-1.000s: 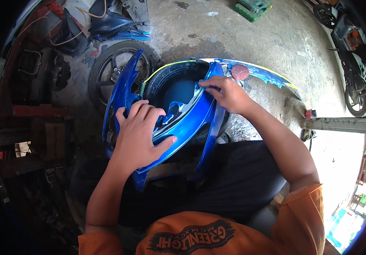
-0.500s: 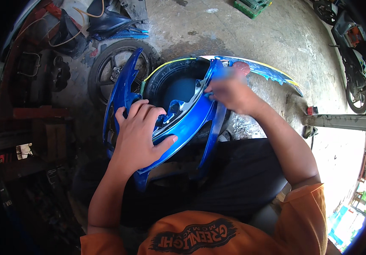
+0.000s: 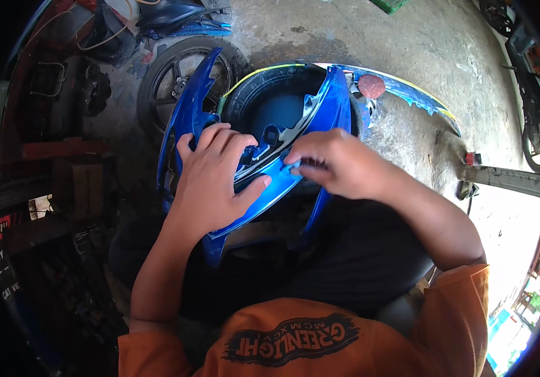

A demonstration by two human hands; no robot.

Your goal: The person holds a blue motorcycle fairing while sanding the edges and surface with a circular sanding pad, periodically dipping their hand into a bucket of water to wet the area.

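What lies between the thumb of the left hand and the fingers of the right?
In the head view, a stretch of the blue panel separates the left hand from the right hand, which pinches a small light-blue piece.

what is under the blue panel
Part of a black tyre shows past the inner edge of the blue panel. Whatever lies directly beneath is covered by the panel, left hand and right hand.
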